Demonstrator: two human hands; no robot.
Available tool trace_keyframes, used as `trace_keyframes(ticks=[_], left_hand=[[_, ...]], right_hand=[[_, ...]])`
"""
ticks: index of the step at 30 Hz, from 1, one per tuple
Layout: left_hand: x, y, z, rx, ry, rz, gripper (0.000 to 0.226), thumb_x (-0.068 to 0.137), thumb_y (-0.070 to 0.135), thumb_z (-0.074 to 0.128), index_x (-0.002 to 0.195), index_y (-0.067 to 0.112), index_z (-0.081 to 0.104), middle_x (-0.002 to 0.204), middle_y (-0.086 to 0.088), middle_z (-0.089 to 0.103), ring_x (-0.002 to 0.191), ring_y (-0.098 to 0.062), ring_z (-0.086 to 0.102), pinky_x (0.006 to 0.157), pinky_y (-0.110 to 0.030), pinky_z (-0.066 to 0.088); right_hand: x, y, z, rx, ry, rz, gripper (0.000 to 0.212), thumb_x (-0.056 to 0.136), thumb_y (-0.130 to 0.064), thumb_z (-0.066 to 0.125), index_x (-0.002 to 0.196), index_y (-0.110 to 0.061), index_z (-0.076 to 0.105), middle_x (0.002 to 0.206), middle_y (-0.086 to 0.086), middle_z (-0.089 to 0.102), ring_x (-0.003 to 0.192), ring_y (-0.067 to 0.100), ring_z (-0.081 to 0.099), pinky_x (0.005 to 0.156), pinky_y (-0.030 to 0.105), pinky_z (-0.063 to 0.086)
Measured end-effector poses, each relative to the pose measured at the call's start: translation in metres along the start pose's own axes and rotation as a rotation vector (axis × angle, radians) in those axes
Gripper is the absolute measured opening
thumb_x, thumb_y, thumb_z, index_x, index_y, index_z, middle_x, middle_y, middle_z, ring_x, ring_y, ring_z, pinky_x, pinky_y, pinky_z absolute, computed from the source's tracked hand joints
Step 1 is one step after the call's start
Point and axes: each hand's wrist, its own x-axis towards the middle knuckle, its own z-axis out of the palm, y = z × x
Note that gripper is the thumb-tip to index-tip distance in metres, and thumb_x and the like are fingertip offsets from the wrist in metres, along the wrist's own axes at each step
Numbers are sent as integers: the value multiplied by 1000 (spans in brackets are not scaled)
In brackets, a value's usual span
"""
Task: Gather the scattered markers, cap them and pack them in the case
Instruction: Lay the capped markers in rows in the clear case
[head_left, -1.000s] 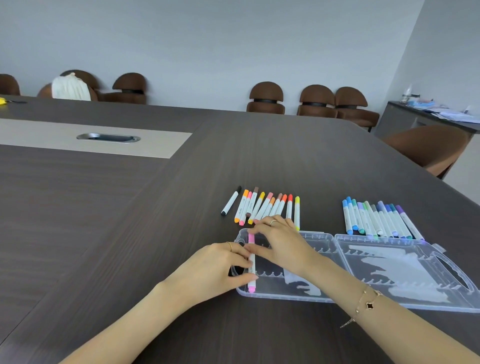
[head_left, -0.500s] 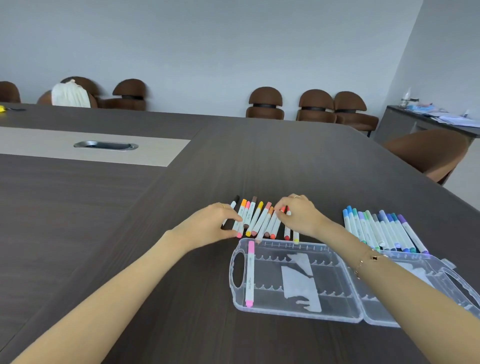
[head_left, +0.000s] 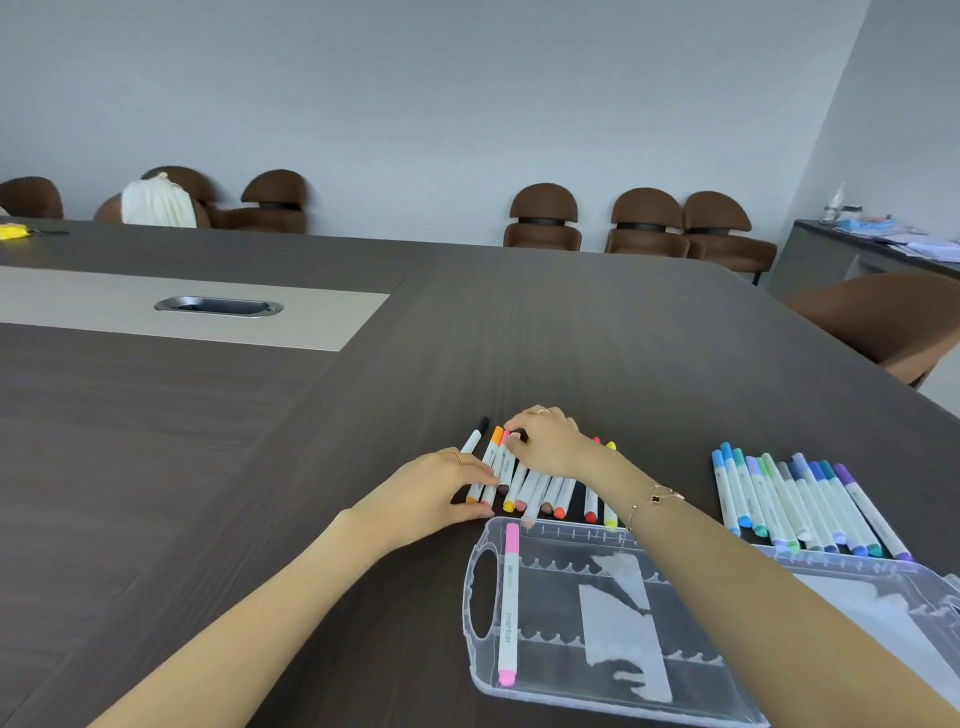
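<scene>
A clear plastic case (head_left: 582, 696) lies open on the dark table, with one pink marker (head_left: 508, 603) seated in its leftmost slot. Just beyond it lies a row of warm-coloured markers (head_left: 540, 491), and a black-capped marker (head_left: 474, 440) sits at the row's left. My right hand (head_left: 550, 441) rests over the far ends of the row, its fingertips pinching one marker's top end near the pink and orange caps. My left hand (head_left: 441, 491) touches the near ends of the leftmost markers with its fingertips. A second group of blue, green and purple markers (head_left: 800, 501) lies to the right.
The case's open lid (head_left: 893, 618) extends right, under my right forearm. A metal cable grommet (head_left: 218, 306) sits in the table's pale strip. Brown chairs (head_left: 543, 218) line the far wall, and one chair (head_left: 893, 322) stands close at the right edge.
Both hands left the pink marker in the case and moved up to the warm-coloured row. Since half a second ago my right hand slid left along the row toward the pink and orange caps.
</scene>
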Motion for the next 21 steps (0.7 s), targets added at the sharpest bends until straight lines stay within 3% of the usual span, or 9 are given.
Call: trace_keyframes(ticks=[4, 7, 11, 14, 17, 21], left_hand=[[-2, 1, 1, 16, 15, 12, 41, 91, 43, 54, 130, 30, 55, 135, 13, 52, 123, -3, 44, 104, -21, 34], [-5, 4, -3, 10, 63, 19, 43, 91, 45, 52, 130, 30, 55, 136, 14, 51, 123, -2, 44, 106, -23, 35], [-17, 22, -18, -62, 187, 45, 45, 87, 50, 53, 127, 31, 59, 135, 17, 52, 120, 2, 47, 99, -13, 34], [-34, 48, -27, -82, 217, 104, 46, 83, 55, 55, 121, 30, 64, 131, 19, 54, 119, 4, 49, 104, -15, 32], [-56, 71, -20, -52, 256, 167, 44, 81, 60, 55, 111, 30, 69, 121, 19, 62, 112, 5, 54, 100, -14, 35], [-79, 83, -4, -74, 225, 166, 48, 79, 68, 48, 105, 34, 70, 115, 23, 64, 110, 8, 53, 96, -9, 35]], right_hand=[[1, -1, 3, 31, 21, 15, 29, 97, -29, 42, 113, -18, 64, 137, 5, 48, 133, 29, 30, 106, 46, 27], [-3, -4, -6, 166, 88, 20, 28, 96, -32, 44, 102, -18, 67, 117, 1, 60, 123, 27, 43, 101, 47, 37], [-28, -8, -27, 331, 185, 17, 29, 96, -36, 47, 106, -15, 65, 110, 0, 65, 109, 21, 55, 99, 47, 43], [-61, -12, -37, 413, 181, 1, 31, 93, -40, 53, 106, -15, 64, 105, -3, 66, 101, 13, 59, 94, 37, 48], [-94, -17, -33, 404, 143, -30, 28, 92, -39, 56, 103, -15, 66, 102, -7, 66, 100, 8, 59, 90, 30, 48], [-124, -20, -15, 368, 87, -73, 30, 91, -39, 57, 103, -14, 68, 104, -4, 68, 99, 9, 60, 92, 33, 49]])
